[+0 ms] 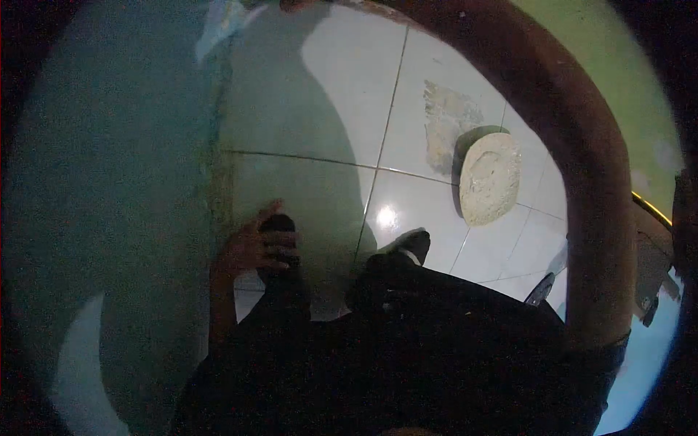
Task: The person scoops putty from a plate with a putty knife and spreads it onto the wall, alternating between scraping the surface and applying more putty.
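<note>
My left hand [251,247] is at the lower left, beside the grey-green wall surface [160,182]. Its fingers are spread over or just above my dark shoe [278,225], and I see nothing held in them. My right arm curves up the right side and across the top of the view. Only a sliver of my right hand [297,4] shows at the top edge, its fingers cut off. Left of it is a pale bluish patch [218,29], too blurred to name.
On the white tiled floor [349,65] lies a pale oval object [491,178] with a rough, plaster-like surface. Near it is a greyish smear [447,123]. My other dark shoe [414,247] stands on the tiles. A yellow-green surface [618,58] is at the upper right.
</note>
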The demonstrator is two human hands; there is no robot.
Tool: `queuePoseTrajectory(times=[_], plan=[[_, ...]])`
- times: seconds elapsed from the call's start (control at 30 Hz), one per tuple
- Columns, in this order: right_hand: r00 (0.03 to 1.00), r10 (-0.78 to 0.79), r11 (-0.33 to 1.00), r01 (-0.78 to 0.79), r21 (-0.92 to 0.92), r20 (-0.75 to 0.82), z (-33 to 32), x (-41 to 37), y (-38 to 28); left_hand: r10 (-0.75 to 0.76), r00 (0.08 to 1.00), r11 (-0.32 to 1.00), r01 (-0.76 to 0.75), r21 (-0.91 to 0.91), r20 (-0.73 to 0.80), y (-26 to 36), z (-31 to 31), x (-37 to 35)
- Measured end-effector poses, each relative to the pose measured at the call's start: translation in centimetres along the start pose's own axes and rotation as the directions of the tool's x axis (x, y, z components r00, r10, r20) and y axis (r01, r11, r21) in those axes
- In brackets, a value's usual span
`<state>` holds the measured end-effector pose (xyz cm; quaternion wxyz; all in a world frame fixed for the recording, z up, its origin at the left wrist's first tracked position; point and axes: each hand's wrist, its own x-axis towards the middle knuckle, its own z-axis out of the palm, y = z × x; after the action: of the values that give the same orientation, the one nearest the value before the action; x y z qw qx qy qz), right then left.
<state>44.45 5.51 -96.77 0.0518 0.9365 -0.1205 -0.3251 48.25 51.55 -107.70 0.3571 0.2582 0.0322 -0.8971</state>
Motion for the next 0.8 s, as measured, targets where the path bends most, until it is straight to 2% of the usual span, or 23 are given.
queuePoseTrajectory(times=[0.03,0.07,0.13,0.17,0.2,0.23,0.27,0.3,0.33,0.4,0.47,0.53,0.57,0.6,0.63,0.67,0.7,0.73,0.77,0.8], plan=[[0.993,0.043,0.965,-0.013,0.262,-0.111,0.2,-1.3,-0.4,0.007,1.000,1.000,-0.007,0.025,0.002,-0.3,-0.4,-0.2],[0.971,0.125,0.866,-0.005,0.500,-0.205,0.3,-3.1,-0.6,0.010,1.000,0.998,-0.011,0.056,0.016,-0.3,-0.6,0.2],[0.937,-0.063,0.993,0.094,0.073,-0.343,0.9,-0.1,-1.2,-0.005,0.996,0.994,-0.005,0.114,0.084,0.0,0.3,1.4],[0.874,-0.081,0.993,0.114,0.041,-0.480,1.3,-0.8,-1.4,0.008,1.000,0.899,0.005,0.438,-0.028,0.2,1.3,1.2],[0.775,-0.155,0.987,0.147,-0.063,-0.613,2.7,2.0,-0.5,0.071,0.989,0.703,0.041,0.710,-0.128,0.6,2.2,1.1],[0.705,-0.172,0.981,0.187,-0.054,-0.688,1.9,-0.3,-0.9,0.061,0.993,0.686,0.034,0.727,-0.104,1.4,3.5,1.4],[0.623,-0.189,0.971,0.233,-0.051,-0.759,0.5,-2.9,-2.8,0.013,0.952,0.838,0.157,0.522,-0.307,2.0,5.1,1.7],[0.635,-0.096,0.944,0.303,0.133,-0.766,0.1,-3.7,-4.0,-0.080,0.870,0.935,0.234,0.266,-0.486,2.0,5.9,1.6],[0.651,-0.003,0.877,0.366,0.311,-0.759,-0.2,-4.3,-4.8,-0.080,0.873,0.927,0.242,0.286,-0.480,1.7,5.3,1.5],[0.601,-0.019,0.805,0.483,0.344,-0.799,0.4,-9.6,-5.9,0.067,0.960,0.667,0.160,0.728,-0.272,0.7,3.1,1.2],[0.581,-0.071,0.950,0.288,0.123,-0.811,1.0,-15.3,-7.3,0.059,0.956,0.693,0.169,0.701,-0.288,1.0,3.9,1.5],[0.684,0.025,0.957,0.195,0.215,-0.729,2.6,-21.6,-7.6,0.042,0.949,0.718,0.189,0.670,-0.313,0.9,3.4,1.2],[0.757,0.093,0.947,0.134,0.293,-0.647,3.3,-25.0,-7.5,-0.003,0.971,0.948,0.078,0.308,-0.238,0.7,2.3,0.9],[0.817,0.157,0.928,0.070,0.366,-0.555,4.1,-28.4,-7.1,-0.011,0.988,0.992,-0.009,-0.126,-0.156,0.9,2.0,0.8],[0.837,0.247,0.905,-0.020,0.424,-0.488,5.9,-31.1,-7.2,-0.021,0.987,0.993,0.003,-0.115,-0.157,1.4,2.4,1.0],[0.881,0.422,0.799,-0.249,0.547,-0.215,5.6,-34.5,-7.1,-0.047,0.961,0.999,0.044,-0.015,-0.271,1.6,3.5,1.3],[0.805,0.497,0.789,-0.263,0.556,-0.325,8.2,-37.3,-7.1,-0.061,0.922,0.992,0.097,0.076,-0.382,1.7,4.2,1.5],[0.729,0.632,0.659,-0.329,0.676,-0.261,10.0,-40.4,-7.2,-0.071,0.920,0.991,0.110,0.081,-0.385,1.8,4.5,1.7],[0.607,0.784,0.448,-0.411,0.794,-0.129,11.8,-43.1,-7.9,-0.053,0.907,0.936,0.191,0.295,-0.417,1.8,4.7,1.7],[0.464,0.885,0.208,-0.452,0.867,0.029,13.9,-45.7,-9.2,-0.026,0.896,0.828,0.268,0.493,-0.443,1.8,5.0,2.0]])
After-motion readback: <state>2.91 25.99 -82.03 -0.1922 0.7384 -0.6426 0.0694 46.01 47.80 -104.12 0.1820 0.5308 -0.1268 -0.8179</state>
